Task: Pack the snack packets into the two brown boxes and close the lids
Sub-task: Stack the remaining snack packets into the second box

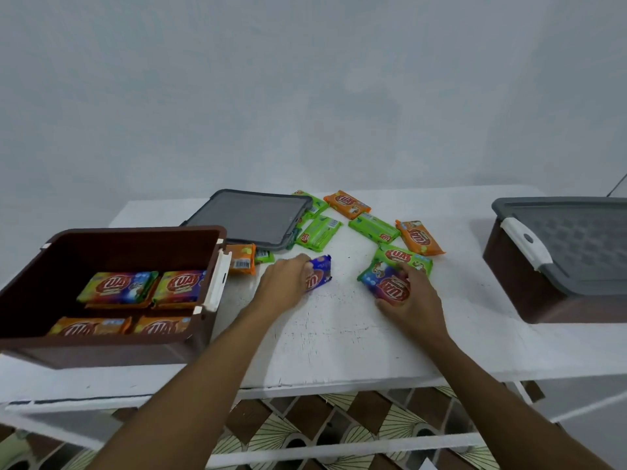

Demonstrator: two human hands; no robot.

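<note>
An open brown box [112,239] stands at the left of the white table [339,334] with several snack packets [117,287] inside. Its grey lid [249,218] lies flat behind it. A second brown box [529,293] at the right has its grey lid [576,239] on. My left hand [286,278] grips a blue packet [320,273] on the table. My right hand [412,296] grips another blue packet [385,283], which overlaps a green one [403,257]. Green and orange packets [373,227] lie loose further back.
An orange packet [241,259] and a green one [264,256] sit partly under the loose lid, beside the open box's white latch [217,279]. The table's front edge is near me, with patterned floor tiles [305,422] below. A plain wall rises behind.
</note>
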